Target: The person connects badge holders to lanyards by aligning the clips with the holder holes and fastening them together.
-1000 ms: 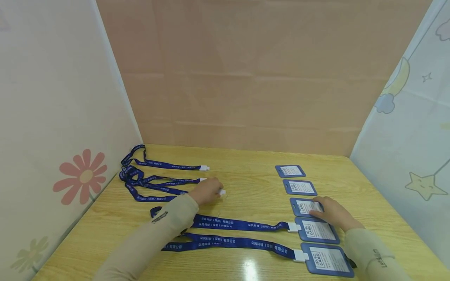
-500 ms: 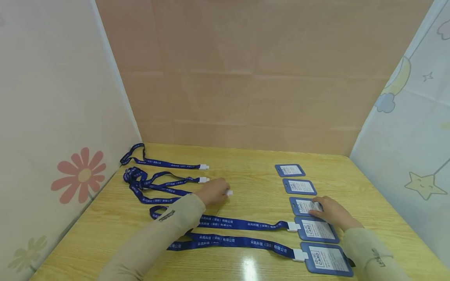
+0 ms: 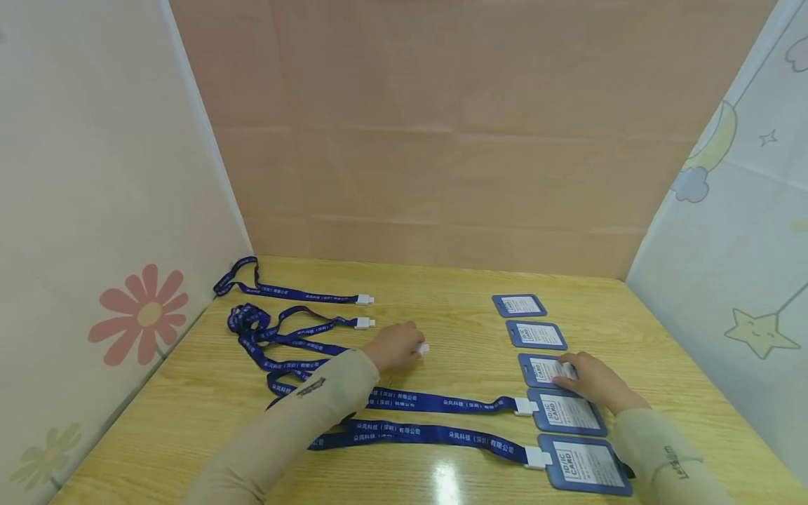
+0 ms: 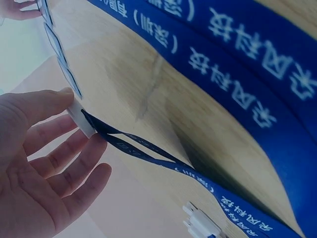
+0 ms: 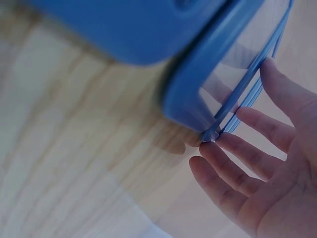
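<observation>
My left hand [image 3: 396, 347] pinches the white plastic clip [image 4: 81, 118] of a blue printed lanyard [image 4: 143, 146] between thumb and fingers. Its strap trails back to the left, partly hidden behind my sleeve in the head view. At the right, my right hand [image 3: 596, 382] holds the right part of a blue ID card holder [image 3: 535, 372], thumb on the near side and fingers on the far side. This holder is the middle one of a column. In the right wrist view my right hand [image 5: 277, 163] has its fingertips at the holders' edges.
Two nearer lanyards [image 3: 435, 403] [image 3: 435, 433] are joined by white clips to card holders [image 3: 571, 414] [image 3: 587, 464]. Two farther lanyards [image 3: 315, 294] [image 3: 322, 327] lie at the left, and two loose holders [image 3: 520, 305] [image 3: 536, 334] at the back right. Cloth walls [image 3: 461, 140] enclose the wooden table.
My left hand has moved to the right with the lanyard clip, drawing the strap along; the tangled loop at the left has shifted right. My right hand stays on the card holder.
</observation>
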`<action>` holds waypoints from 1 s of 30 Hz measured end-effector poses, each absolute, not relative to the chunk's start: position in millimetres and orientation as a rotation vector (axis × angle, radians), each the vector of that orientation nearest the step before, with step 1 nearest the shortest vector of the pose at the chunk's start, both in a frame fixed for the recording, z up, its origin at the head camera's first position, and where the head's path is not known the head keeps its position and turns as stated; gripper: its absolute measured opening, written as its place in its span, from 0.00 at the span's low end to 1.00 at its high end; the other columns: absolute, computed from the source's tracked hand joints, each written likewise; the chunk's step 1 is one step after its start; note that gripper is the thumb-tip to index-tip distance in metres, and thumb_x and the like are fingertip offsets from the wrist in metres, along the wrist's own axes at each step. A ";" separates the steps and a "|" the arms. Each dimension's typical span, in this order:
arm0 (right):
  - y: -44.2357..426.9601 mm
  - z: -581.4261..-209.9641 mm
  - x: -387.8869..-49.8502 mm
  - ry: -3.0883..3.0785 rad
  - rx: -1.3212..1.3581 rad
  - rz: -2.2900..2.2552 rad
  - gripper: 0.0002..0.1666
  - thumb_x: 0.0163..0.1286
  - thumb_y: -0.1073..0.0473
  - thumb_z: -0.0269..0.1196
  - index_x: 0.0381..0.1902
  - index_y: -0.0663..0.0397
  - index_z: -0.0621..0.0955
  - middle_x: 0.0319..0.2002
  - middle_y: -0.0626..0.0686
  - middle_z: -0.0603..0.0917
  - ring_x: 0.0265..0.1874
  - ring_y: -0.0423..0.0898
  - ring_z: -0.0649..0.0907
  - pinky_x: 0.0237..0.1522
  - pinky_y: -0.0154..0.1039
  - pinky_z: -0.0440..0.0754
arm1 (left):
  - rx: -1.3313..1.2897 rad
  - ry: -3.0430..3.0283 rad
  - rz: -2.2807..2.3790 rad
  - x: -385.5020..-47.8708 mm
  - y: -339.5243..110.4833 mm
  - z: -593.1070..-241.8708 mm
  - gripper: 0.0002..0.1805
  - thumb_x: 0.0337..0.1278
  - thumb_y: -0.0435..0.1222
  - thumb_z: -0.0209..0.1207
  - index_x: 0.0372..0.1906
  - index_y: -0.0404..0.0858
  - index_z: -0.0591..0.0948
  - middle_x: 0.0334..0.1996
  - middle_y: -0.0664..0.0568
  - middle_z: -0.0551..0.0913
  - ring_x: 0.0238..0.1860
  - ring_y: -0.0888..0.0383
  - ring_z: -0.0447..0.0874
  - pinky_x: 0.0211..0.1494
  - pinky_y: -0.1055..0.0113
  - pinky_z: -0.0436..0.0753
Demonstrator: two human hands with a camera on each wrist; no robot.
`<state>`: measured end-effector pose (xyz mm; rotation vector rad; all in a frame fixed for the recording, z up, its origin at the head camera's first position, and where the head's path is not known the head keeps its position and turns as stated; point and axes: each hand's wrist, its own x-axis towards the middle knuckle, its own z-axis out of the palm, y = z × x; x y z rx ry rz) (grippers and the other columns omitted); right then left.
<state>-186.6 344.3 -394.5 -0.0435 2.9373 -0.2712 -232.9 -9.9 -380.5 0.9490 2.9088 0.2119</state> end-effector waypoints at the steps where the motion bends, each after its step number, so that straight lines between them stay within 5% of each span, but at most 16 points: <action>1: 344.3 -394.7 -186.6 2.937 -0.045 -0.271 0.39 0.58 0.45 0.65 0.56 0.70 0.71 0.49 0.73 0.75 0.46 0.64 0.78 0.51 0.61 0.74 | 0.952 2.907 0.202 -232.6 -8.4 -380.1 0.12 0.59 0.40 0.58 0.46 0.41 0.83 0.36 0.53 0.82 0.31 0.63 0.72 0.41 0.71 0.78; 30: 337.4 -396.6 -186.5 2.928 -0.007 -0.286 0.39 0.57 0.45 0.66 0.57 0.68 0.72 0.50 0.71 0.76 0.46 0.62 0.78 0.51 0.60 0.74 | 1.028 2.888 0.104 -227.7 28.6 -388.0 0.13 0.60 0.40 0.58 0.46 0.39 0.82 0.41 0.50 0.79 0.35 0.62 0.77 0.43 0.72 0.80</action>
